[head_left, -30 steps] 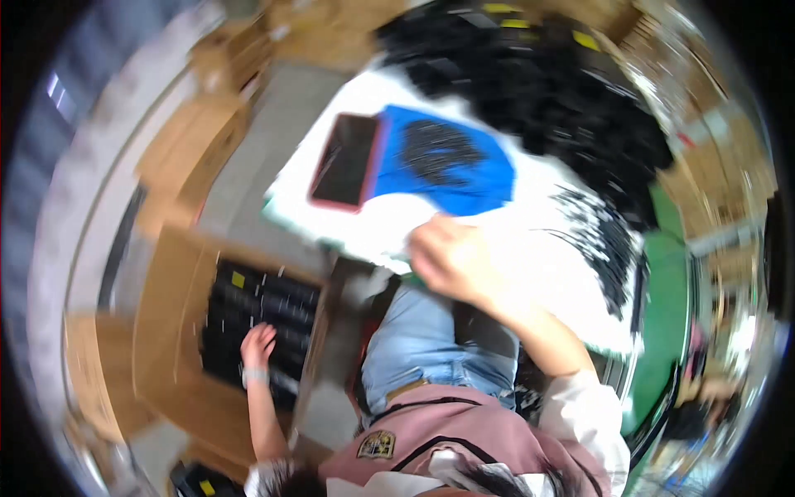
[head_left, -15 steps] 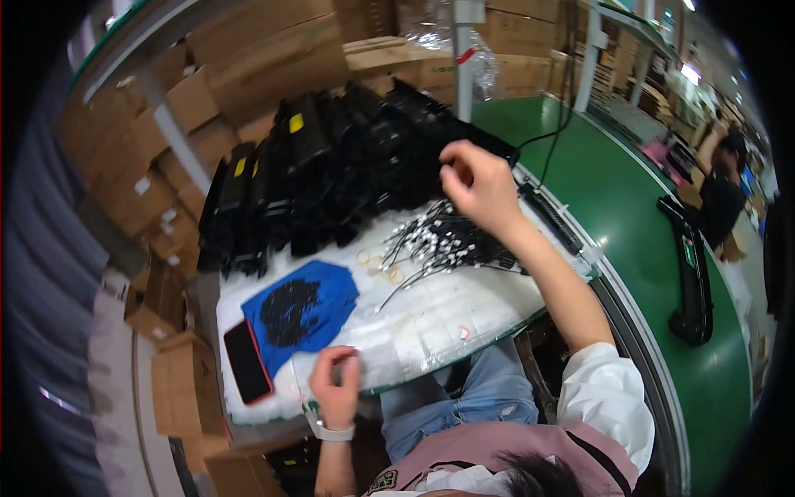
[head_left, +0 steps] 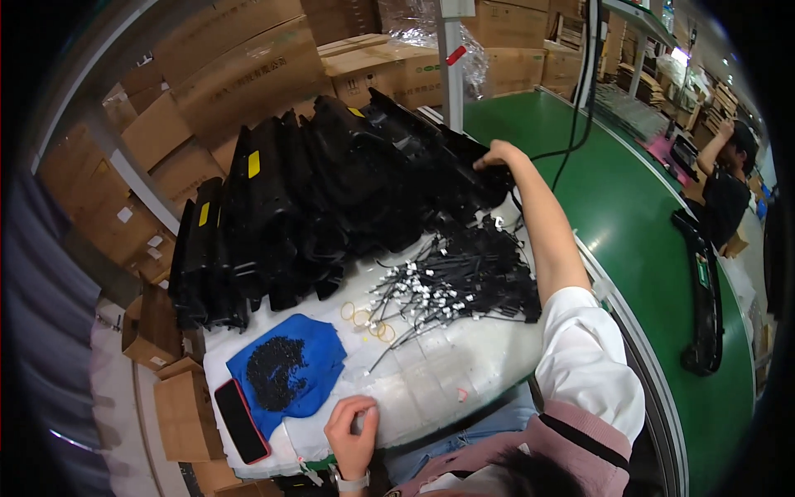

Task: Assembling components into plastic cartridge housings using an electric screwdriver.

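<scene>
My right hand (head_left: 499, 156) reaches far forward to the right end of a row of black plastic parts (head_left: 281, 199). Its fingers are bent over the dark edge of the end part, and their tips are partly lost against it. Low over the near table edge is my left hand (head_left: 353, 431), curled with thumb and forefinger close together; anything small inside cannot be made out. Between the hands lies a pile of black cables with white connectors (head_left: 447, 277). Small black pieces (head_left: 277, 373) are heaped on a blue cloth (head_left: 319, 377) left of my left hand.
A phone with a red edge (head_left: 242, 422) lies beside the cloth. Yellowish rings (head_left: 377, 327) lie near the cables. On the green bench (head_left: 613, 215) at right rests a long black part (head_left: 704, 298). Cardboard boxes (head_left: 240, 74) stand behind; a person (head_left: 729, 182) is far right.
My right hand has gone from above the cables, where it was raised, to the end of the black parts. My left hand stays near the front edge. The whole view has shifted.
</scene>
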Available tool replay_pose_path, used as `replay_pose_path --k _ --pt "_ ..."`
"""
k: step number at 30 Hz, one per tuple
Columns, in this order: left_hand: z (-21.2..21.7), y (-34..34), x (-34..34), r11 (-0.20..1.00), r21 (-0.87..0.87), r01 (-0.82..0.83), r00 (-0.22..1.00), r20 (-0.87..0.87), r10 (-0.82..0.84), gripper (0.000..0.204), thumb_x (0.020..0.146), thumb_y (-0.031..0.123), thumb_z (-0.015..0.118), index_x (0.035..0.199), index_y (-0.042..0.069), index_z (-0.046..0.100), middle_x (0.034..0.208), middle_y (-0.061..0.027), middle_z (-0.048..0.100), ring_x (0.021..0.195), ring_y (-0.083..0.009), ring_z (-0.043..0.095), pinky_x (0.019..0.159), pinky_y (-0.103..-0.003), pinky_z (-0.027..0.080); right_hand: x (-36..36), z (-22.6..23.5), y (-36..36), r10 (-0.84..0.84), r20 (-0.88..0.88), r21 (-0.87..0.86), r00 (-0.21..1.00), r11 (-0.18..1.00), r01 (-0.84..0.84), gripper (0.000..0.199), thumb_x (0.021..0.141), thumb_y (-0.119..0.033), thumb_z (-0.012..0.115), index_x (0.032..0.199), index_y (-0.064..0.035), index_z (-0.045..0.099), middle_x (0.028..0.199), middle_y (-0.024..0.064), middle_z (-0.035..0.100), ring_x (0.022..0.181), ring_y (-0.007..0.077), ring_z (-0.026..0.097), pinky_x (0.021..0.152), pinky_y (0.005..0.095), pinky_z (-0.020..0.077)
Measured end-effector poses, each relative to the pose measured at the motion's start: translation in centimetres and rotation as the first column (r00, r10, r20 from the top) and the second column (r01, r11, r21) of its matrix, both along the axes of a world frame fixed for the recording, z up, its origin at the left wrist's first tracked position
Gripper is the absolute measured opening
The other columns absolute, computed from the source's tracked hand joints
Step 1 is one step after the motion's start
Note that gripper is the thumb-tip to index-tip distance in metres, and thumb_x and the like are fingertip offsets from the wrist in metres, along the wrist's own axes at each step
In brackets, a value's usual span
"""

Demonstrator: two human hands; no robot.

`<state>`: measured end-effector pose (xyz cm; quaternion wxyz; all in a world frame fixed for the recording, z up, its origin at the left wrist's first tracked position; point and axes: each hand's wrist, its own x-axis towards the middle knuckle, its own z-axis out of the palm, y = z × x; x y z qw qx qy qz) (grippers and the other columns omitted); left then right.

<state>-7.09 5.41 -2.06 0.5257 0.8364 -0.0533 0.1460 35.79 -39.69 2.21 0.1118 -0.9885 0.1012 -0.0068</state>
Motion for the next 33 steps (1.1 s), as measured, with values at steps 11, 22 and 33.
replay_pose_path --k 11,22,33 --pt "-0.6 -0.4 0.1 0.997 -0.052 -0.061 0.992 -0.11 0.055 0.006 0.079 -0.002 0.065 0.084 -0.004 0.066 0.086 -0.0104 0.066 0.076 -0.0164 0.061 0.068 -0.025 0.048 -1.2 0.5 5.4 0.051 0.11 -0.072 0.993 0.996 -0.043 0.031 0.069 -0.013 0.066 0.098 -0.0068 0.072 0.105 0.0179 0.068 0.098 0.0321 0.067 0.082 0.0422 0.055" --pt "-0.8 -0.1 0.2 0.998 -0.053 -0.046 0.995 -0.093 0.041 0.006 0.08 -0.001 0.065 0.085 -0.004 0.066 0.086 -0.0102 0.066 0.076 -0.0161 0.061 0.068 -0.024 0.048 -0.9 1.9 7.4 0.33 0.692 -0.656 0.642 0.657 0.37 0.01 0.075 -0.009 0.06 0.08 -0.0013 0.061 0.064 0.0114 0.064 0.062 0.0249 0.068 0.047 0.0418 0.0547" --pt "-0.4 -0.6 -0.1 0.999 -0.038 -0.016 0.998 -0.068 0.014 0.005 0.08 -0.001 0.065 0.084 -0.004 0.065 0.086 -0.0106 0.066 0.076 -0.0176 0.061 0.069 -0.026 0.049 -8.1 10.8 5.8 0.057 0.852 -0.129 0.521 0.986 0.105 0.036 0.069 -0.008 0.061 0.105 -0.0052 0.055 0.088 0.0207 0.067 0.08 0.0397 0.066 0.07 0.0485 0.0533"
